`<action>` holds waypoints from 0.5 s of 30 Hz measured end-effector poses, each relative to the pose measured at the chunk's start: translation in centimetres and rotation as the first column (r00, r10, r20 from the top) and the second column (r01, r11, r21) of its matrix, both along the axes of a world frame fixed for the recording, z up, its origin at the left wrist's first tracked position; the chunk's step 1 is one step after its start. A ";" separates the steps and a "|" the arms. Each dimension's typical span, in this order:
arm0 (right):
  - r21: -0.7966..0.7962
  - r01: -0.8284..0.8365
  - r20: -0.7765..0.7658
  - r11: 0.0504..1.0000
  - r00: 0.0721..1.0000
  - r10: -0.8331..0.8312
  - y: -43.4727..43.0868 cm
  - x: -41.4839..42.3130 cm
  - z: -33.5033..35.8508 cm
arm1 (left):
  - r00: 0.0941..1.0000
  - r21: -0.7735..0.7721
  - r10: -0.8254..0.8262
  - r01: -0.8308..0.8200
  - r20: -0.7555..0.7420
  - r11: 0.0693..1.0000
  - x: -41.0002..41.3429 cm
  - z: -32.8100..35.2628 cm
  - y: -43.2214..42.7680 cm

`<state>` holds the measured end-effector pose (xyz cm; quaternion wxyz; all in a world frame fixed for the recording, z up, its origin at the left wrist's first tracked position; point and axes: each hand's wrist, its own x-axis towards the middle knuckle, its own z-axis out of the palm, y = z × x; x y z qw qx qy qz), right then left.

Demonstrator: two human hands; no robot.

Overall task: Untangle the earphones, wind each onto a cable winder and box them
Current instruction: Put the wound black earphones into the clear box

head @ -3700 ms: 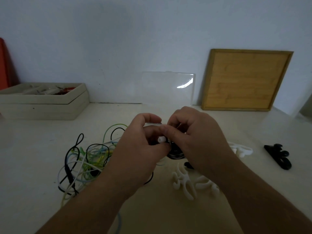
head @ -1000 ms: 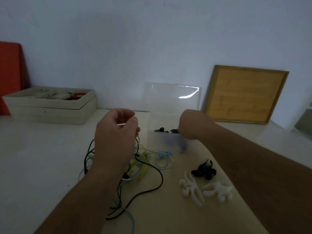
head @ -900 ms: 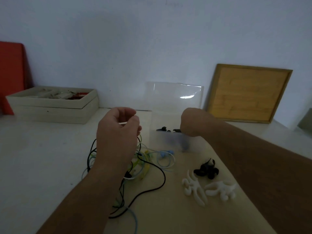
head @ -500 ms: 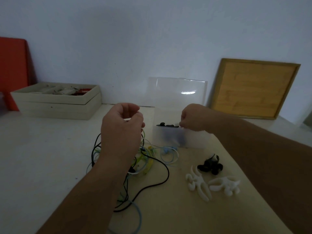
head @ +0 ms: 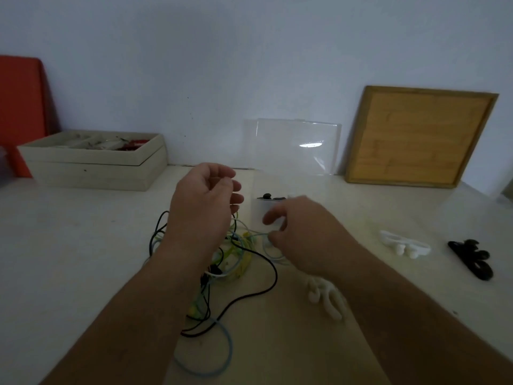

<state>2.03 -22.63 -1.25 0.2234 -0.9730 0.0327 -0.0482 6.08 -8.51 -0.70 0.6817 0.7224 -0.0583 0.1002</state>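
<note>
Just beyond the right fingertips, a clear box (head: 256,211) is stood open with one black wound earphone (head: 270,196) laid inside, evidently so that finished sets can be dropped in without a lid to lift. The right hand (head: 302,237) is stretched low over the table, thumb and forefinger parted around a pale blue loop (head: 266,247). No closed pinch is seen, though blur hides the tips.

Under the left fingers the tangle of earphones (head: 236,254) is spread. The left hand (head: 202,207) is held raised above it, loosely curled, probably to lift a strand clear. Whether a cable is pinched cannot be told.

A white winder (head: 327,298) is kept beneath the right wrist, within easy reach. Another white winder (head: 402,243) and a black winder (head: 472,259) are left well apart from the fingers.
</note>
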 end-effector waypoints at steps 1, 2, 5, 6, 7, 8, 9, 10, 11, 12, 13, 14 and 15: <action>-0.026 0.035 0.007 0.999 0.999 -0.034 -0.1 0.0 -0.8 | 1.000 0.032 -0.030 0.030 -0.005 0.999 0.0 -0.1 0.0; -0.030 0.062 0.017 0.998 0.998 -0.062 -0.2 -0.1 -1.4 | 0.998 0.081 -0.066 0.065 -0.001 0.995 0.1 -0.3 0.0; -0.044 0.075 0.004 0.996 0.997 -0.075 -0.8 0.3 -2.5 | 0.986 0.351 -0.155 0.122 0.067 0.928 0.2 -1.1 0.0; -0.067 0.057 0.005 0.996 0.998 -0.057 -1.0 0.4 -2.5 | 0.981 0.454 -0.171 0.111 0.092 0.884 0.3 -1.4 0.1; -0.086 0.024 0.008 0.996 1.000 -0.024 -1.1 0.4 -2.4 | 0.977 0.548 -0.187 0.100 0.104 0.830 0.4 -1.5 0.2; -0.090 -0.023 0.009 0.996 1.000 0.024 -1.1 0.3 -2.3 | 0.975 0.635 -0.201 0.094 0.097 0.766 0.4 -1.6 0.4; -0.074 -0.083 0.007 0.994 0.996 0.083 -1.1 0.1 -2.2 | 0.975 0.717 -0.210 0.094 0.074 0.690 0.4 -1.6 0.6; -0.052 -0.148 0.000 0.988 0.989 0.148 -1.1 -0.2 -2.1 | 0.979 0.791 -0.201 0.088 0.045 0.605 0.4 -1.5 0.8; -0.034 -0.210 -0.005 0.977 0.978 0.210 -1.0 -0.4 -2.0 | 0.985 0.849 -0.173 0.075 0.020 0.523 0.4 -1.5 0.9; -0.015 -0.267 -0.006 0.963 0.964 0.267 -0.9 -0.7 -1.9 | 0.991 0.888 -0.137 0.066 -0.003 0.454 0.6 -1.5 1.2; 0.009 -0.316 -0.008 0.949 0.949 0.316 -0.7 -0.9 -1.9 | 0.995 0.913 -0.102 0.060 -0.021 0.403 0.7 -1.3 1.4; 0.043 -0.349 -0.012 0.936 0.937 0.350 -0.6 -1.1 -1.8 | 0.997 0.927 -0.072 0.062 -0.038 0.369 0.7 -1.1 1.7; 0.078 -0.365 -0.017 0.928 0.930 0.368 -0.6 -1.2 -1.7 | 0.997 0.932 -0.049 0.070 -0.056 0.355 0.7 -0.9 2.1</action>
